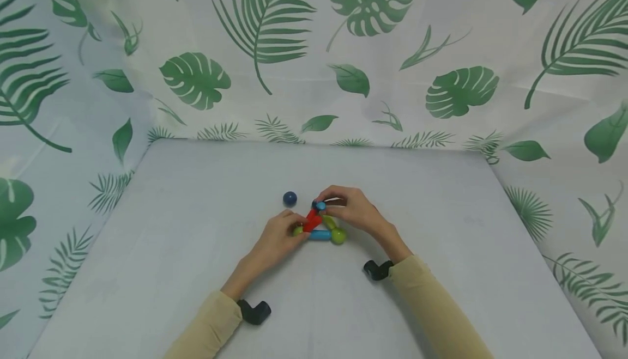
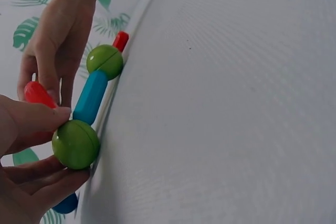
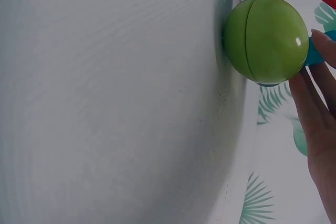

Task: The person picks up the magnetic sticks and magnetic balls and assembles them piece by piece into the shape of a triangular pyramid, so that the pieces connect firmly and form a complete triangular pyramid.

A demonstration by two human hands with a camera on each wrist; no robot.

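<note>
My left hand [image 1: 277, 239] pinches a green ball [image 2: 76, 144] between thumb and fingers, at the left corner of a ball-and-rod frame. A blue rod [image 1: 320, 235] joins it to a second green ball [image 1: 338, 235]. From the left corner a red rod [image 1: 312, 220] slants up toward the right hand. My right hand [image 1: 355, 206] pinches a short blue rod [image 1: 321, 206] by the far corner, beside a dark ball partly hidden there. A yellow-green rod [image 1: 330, 221] lies on the frame's right side. The right wrist view shows the nearer green ball [image 3: 266, 40] close up.
A loose dark blue ball [image 1: 290, 199] lies on the white table [image 1: 196, 195] just behind the left hand. Black wrist-worn devices [image 1: 255, 312] sit at both wrists. Leaf-printed cloth [image 1: 294, 97] walls off the table's back and sides.
</note>
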